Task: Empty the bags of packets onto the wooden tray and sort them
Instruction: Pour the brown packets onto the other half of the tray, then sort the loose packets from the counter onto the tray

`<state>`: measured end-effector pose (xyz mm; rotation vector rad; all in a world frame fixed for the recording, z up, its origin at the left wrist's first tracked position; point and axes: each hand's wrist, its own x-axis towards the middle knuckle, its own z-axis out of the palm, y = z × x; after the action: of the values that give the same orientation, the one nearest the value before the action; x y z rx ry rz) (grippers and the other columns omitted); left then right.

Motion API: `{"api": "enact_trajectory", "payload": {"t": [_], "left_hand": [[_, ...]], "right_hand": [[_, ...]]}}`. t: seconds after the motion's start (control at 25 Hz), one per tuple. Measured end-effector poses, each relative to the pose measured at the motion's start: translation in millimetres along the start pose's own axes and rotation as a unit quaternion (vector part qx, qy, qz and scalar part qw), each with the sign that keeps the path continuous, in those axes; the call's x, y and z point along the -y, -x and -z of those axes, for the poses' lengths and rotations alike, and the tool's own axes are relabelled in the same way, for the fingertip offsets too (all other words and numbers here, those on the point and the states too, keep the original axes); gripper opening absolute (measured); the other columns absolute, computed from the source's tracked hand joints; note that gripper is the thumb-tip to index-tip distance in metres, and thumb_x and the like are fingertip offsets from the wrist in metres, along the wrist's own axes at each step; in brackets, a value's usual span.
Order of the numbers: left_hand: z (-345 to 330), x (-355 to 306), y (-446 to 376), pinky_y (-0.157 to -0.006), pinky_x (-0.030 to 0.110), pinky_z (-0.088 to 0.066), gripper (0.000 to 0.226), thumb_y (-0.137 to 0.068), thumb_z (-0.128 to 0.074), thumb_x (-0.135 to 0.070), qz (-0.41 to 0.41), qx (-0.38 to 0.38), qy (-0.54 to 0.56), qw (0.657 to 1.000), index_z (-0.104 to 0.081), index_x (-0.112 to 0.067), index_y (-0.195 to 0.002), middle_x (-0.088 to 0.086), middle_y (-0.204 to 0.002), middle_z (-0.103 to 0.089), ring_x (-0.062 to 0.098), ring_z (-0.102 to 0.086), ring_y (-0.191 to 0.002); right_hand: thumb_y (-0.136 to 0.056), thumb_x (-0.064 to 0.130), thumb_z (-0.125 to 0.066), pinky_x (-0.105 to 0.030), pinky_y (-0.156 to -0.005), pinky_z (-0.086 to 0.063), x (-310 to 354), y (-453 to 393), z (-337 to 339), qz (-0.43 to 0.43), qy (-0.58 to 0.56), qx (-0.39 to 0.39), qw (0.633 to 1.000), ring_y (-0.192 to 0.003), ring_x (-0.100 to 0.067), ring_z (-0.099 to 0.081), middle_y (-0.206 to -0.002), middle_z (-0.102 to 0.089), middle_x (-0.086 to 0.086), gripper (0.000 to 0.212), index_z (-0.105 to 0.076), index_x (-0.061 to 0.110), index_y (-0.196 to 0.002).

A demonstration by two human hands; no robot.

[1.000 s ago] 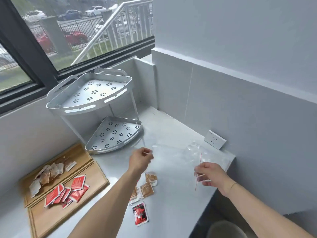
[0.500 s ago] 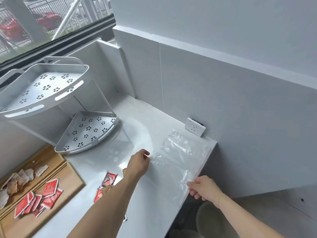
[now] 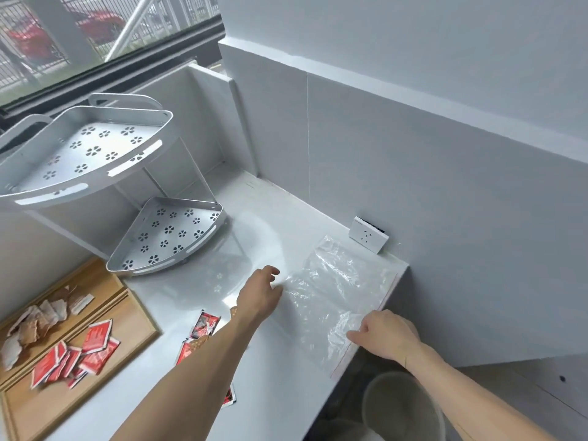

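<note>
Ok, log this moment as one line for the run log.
left hand flat on bag | right hand on bag edge | bag flat on counter | loose packets on counter

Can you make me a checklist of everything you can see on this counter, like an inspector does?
Surface: white counter, glossy, ending at a grey wall.
Job's things: clear plastic bag lying flat and empty near the counter's right edge; wooden tray with brown packets in the far section and red packets in the near one; a few loose packets on the counter beside the left arm.
Clutter: two-tier metal corner rack, nothing on it.
Hands: left hand and right hand both at the bag's edges.
Cables: nothing seen.
Surroundings: wall socket, window, bucket below the counter.
</note>
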<state>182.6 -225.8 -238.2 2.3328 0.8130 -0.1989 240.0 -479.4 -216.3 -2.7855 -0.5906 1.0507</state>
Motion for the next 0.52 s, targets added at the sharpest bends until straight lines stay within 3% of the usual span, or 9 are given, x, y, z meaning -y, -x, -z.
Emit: {"api": "enact_trajectory", "payload": {"t": [0.08,0.16,0.24,0.36,0.52], "left_hand": [[11,11,4,-0.086,0.033,-0.05,0.035,-0.087,-0.059,-0.028,0.001,-0.01,0.008,1.0,-0.056,-0.027,-0.123,-0.006,-0.119,-0.061,0.015,-0.059,-0.102],[24,28,12,-0.087,0.034,-0.05,0.034,-0.087,-0.061,-0.029,0.006,-0.022,0.018,1.0,-0.058,-0.027,-0.12,-0.006,-0.117,-0.062,0.014,-0.058,-0.099],[39,50,23,-0.086,0.033,-0.05,0.033,-0.087,-0.062,-0.028,0.022,-0.041,0.028,0.999,-0.059,-0.027,-0.12,-0.007,-0.115,-0.062,0.013,-0.058,-0.098],[55,86,45,-0.085,0.032,-0.052,0.033,-0.087,-0.063,-0.03,0.064,-0.061,0.043,0.995,-0.061,-0.026,-0.12,-0.008,-0.115,-0.063,0.012,-0.059,-0.097],[67,131,87,-0.082,0.032,-0.052,0.035,-0.082,-0.065,-0.037,0.149,-0.096,0.08,0.981,-0.063,-0.027,-0.115,-0.009,-0.113,-0.065,0.014,-0.062,-0.097]], "right_hand": [[-0.083,0.049,-0.048,-0.026,-0.051,-0.036,16,-2,13,0.042,0.073,-0.021,0.996,-0.05,-0.017,-0.043,-0.053,-0.043,0.005,0.045,-0.037,0.019,-0.052],[-0.084,0.047,-0.049,-0.026,-0.054,-0.036,39,-5,22,0.087,0.144,-0.034,0.985,-0.053,-0.018,-0.044,-0.054,-0.041,0.005,0.043,-0.037,0.018,-0.054],[-0.084,0.043,-0.05,-0.028,-0.06,-0.041,68,-8,26,0.138,0.183,-0.041,0.972,-0.062,-0.022,-0.052,-0.06,-0.05,0.003,0.037,-0.047,0.017,-0.059],[-0.083,0.037,-0.052,-0.03,-0.068,-0.045,110,-15,21,0.213,0.177,-0.055,0.959,-0.08,-0.022,-0.064,-0.081,-0.069,0.002,0.023,-0.066,0.019,-0.083],[-0.088,0.039,-0.053,-0.029,-0.073,-0.04,160,-31,0,0.302,0.182,-0.041,0.935,-0.105,-0.018,-0.061,-0.105,-0.068,0.006,0.024,-0.065,0.03,-0.106]]}}
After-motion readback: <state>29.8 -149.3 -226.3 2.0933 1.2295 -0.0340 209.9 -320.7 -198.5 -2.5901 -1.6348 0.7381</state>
